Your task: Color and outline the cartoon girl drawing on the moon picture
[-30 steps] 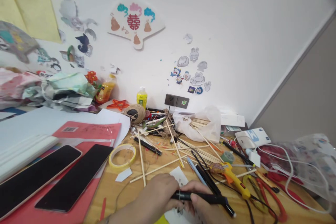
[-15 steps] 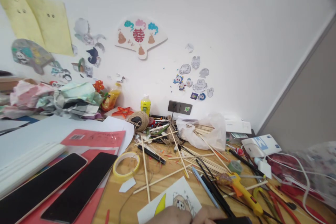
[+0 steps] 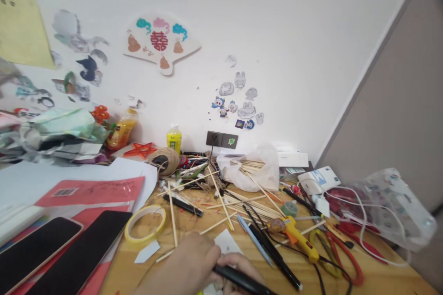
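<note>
At the bottom middle, my left hand [image 3: 194,258] is closed, its fingers at the end of a thick black marker [image 3: 245,281]. My right hand [image 3: 242,265] is just right of it, fingers curled around the same marker, which slants down to the bottom edge. Both hands are over a white paper with a drawing [image 3: 228,242]. They hide most of that paper. A yellow tape roll [image 3: 145,225] and a small white paper scrap [image 3: 147,252] lie left of my left hand. A blue pen [image 3: 254,239] and a long black pen [image 3: 277,258] lie to the right.
A yellow glue gun [image 3: 301,239] and red-handled pliers [image 3: 346,258] lie at right. Thin wooden sticks [image 3: 256,205] are scattered behind my hands, near a white plastic bag [image 3: 266,166]. Twine [image 3: 168,161] and a yellow bottle [image 3: 174,138] stand by the wall. Two phones [image 3: 83,249] lie left.
The view has turned right, so things sit further left. My hands have risen into fuller view over the drawing, and the black marker now shows between them.
</note>
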The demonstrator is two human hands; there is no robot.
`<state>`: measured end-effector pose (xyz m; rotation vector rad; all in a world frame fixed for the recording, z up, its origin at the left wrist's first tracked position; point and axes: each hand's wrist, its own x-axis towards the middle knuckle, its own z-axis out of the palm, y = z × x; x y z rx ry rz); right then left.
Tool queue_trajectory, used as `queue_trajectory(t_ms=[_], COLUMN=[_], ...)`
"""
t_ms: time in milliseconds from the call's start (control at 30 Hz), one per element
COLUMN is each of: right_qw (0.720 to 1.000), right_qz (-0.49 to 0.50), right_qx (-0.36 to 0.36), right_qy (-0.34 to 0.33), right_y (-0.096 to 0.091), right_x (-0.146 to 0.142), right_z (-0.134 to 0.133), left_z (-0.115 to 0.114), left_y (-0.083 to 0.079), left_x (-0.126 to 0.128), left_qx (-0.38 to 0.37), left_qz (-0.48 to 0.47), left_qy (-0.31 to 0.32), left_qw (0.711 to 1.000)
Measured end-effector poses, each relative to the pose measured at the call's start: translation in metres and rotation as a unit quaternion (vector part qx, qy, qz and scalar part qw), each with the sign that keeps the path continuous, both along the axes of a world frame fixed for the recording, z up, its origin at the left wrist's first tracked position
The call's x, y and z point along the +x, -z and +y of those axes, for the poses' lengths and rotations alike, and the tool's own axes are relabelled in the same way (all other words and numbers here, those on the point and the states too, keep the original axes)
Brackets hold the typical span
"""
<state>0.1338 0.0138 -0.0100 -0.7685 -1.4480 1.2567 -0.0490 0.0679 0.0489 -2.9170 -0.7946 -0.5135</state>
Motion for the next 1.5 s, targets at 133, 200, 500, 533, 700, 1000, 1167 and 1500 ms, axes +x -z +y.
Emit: queue_trajectory(t_ms=[133,200,500,533,700,1000,1167,1500], right_qw=[0.990,0.975,0.980,0.982,0.898,0.688,0.614,0.588], right_qz=[0.047,0.066,-0.025,-0.076,-0.383,-0.656,-0.722,-0.735], right_qx=[-0.094,-0.101,-0.053,-0.028,0.164,0.297,0.296,0.304], right_qy=[0.098,0.185,0.190,0.173,0.138,0.091,0.120,0.151], right_y=[-0.017,-0.028,-0.034,-0.038,-0.081,-0.098,-0.094,-0.114], right_x=[0.008,0.014,0.027,0.027,0.012,-0.032,-0.028,-0.006], right_z=[0.004,0.006,0.015,0.017,0.056,0.178,0.209,0.225], left_z=[0.024,0.035,0.050,0.048,0.040,0.039,0.041,0.045], left_y=[-0.009,-0.009,0.001,0.001,-0.002,-0.002,0.006,0.024], left_x=[-0.010,-0.011,-0.009,-0.009,-0.007,-0.004,-0.004,-0.005], left_qx=[-0.039,-0.069,-0.098,-0.100,-0.115,-0.146,-0.148,-0.054], left_qz=[0.006,0.025,0.039,0.039,0.046,0.039,0.028,0.034], left_qy=[-0.120,-0.194,-0.269,-0.269,-0.247,-0.266,-0.265,-0.244], left_qw=[0.992,0.978,0.957,0.957,0.961,0.952,0.952,0.968])
